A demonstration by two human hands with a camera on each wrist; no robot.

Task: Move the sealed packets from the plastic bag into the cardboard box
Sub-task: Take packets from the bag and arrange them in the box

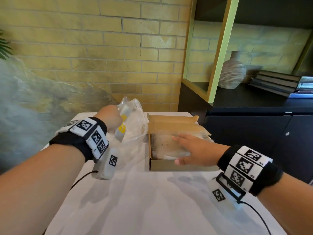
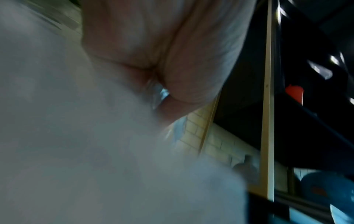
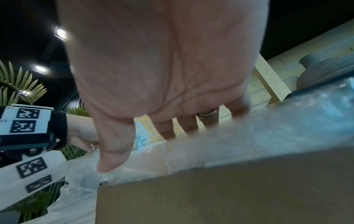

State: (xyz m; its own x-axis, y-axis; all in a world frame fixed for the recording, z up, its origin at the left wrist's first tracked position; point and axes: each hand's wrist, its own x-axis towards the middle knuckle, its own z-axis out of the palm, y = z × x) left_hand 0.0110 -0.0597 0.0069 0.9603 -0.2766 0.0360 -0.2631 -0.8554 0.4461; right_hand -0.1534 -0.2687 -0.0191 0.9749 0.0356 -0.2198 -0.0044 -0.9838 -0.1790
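Item: packet, clear, with a yellow label. Held in the left hand, fingers curled round its upper part; a closed grip. Long axis near upright, slightly tilted, lower end hanging down toward the bag. The packet is raised above the bag's mouth, at the far left part of the table.

Item: bag, clear plastic, crumpled, on the table's far side, just left of the box. Further contents cannot be told through the folds.

Item: box, cardboard, shallow, lid flap thrown back toward the far edge. It sits on the far right part of the table, touching or nearly touching the bag.

Item: packets in the box, clear, lying flat. The right hand lies on them, fingers straight and spread, palm down; a flat press, nothing pinched. The right wrist view shows the same: fingers extended over the clear wrap, above the box wall.

Governing relation: the box lies directly to the right of the left hand's grip. The left hand holds the packet; the right hand covers the landing place. Judgement: the packet must travel right and turn from upright to flat, and the right hand must give way or receive it.
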